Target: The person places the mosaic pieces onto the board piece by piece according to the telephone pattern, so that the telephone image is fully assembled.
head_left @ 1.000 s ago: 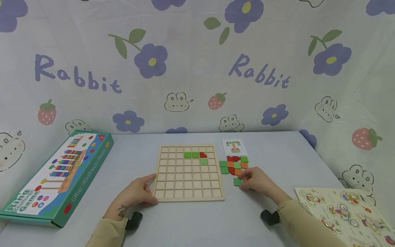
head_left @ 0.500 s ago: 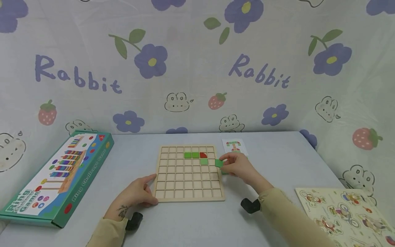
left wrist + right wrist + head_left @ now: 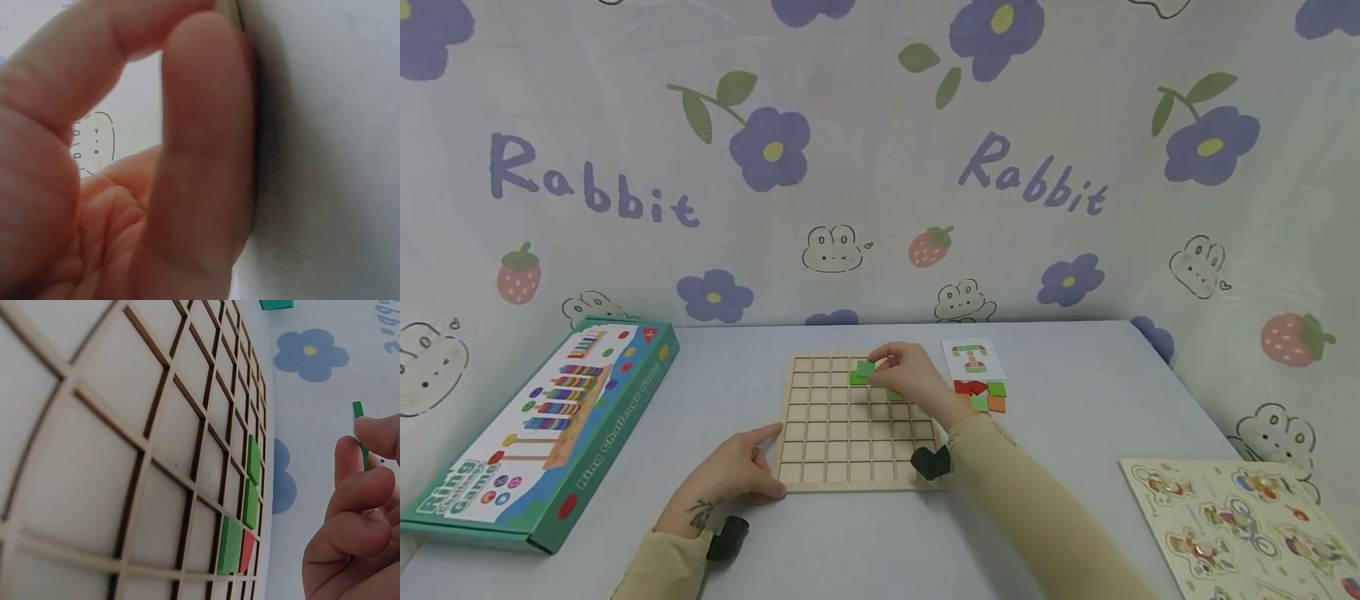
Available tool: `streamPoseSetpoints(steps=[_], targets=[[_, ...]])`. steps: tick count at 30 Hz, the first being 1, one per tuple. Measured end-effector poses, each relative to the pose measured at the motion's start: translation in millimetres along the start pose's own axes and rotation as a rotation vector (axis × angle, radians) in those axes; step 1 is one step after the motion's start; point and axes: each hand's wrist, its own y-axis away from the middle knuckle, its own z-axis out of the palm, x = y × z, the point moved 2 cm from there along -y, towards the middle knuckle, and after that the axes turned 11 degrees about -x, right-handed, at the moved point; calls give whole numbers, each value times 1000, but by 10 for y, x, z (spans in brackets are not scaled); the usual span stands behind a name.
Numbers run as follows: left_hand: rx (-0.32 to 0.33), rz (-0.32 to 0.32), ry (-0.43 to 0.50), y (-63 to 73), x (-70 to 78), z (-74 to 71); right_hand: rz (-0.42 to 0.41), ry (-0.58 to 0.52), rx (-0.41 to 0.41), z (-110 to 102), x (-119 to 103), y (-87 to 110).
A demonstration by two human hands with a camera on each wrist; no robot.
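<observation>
My right hand [image 3: 913,379] pinches a green square tile [image 3: 358,411] between thumb and fingertips, over the far rows of the wooden grid board [image 3: 835,432]. In the right wrist view the held tile stands edge-on, apart from the board. Beyond the grid cells, green squares [image 3: 253,461] and a red quarter-round tile [image 3: 247,550] lie set in the board; my right hand hides part of them in the head view. My left hand [image 3: 730,467] rests at the board's near left edge, index fingertip and thumb tip touching it, thumb apart from the index.
Right of the board lie several loose red, green and orange tiles [image 3: 979,396], below a pattern card [image 3: 955,352]. A green game box [image 3: 598,442] stands at the left. An illustrated puzzle board [image 3: 1217,500] lies at the front right.
My right hand picked up a green tile from beside the board and carried it left and away from me, over the far rows. The left hand has stayed on the board's edge.
</observation>
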Motion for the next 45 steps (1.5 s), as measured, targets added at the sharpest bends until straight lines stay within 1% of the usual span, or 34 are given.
streamPoseSetpoints(steps=[6,8,15,23,28,42,45], targets=[[3,-9,2,0,-1,-13,-8,85,-8,111,-61,-203],[4,-7,6,-1,-1,-14,14,120,-10,150,-64,-245],[6,-11,16,2,4,-2,65,268,-8,286,-72,-317],[14,-23,10,22,18,9,139,381,24,362,-96,-387],[9,-29,11,31,30,22,156,426,22,384,-89,-417],[13,-22,22,42,60,30,211,486,13,435,-79,-451],[11,-26,29,38,60,24,199,479,17,428,-80,-445]])
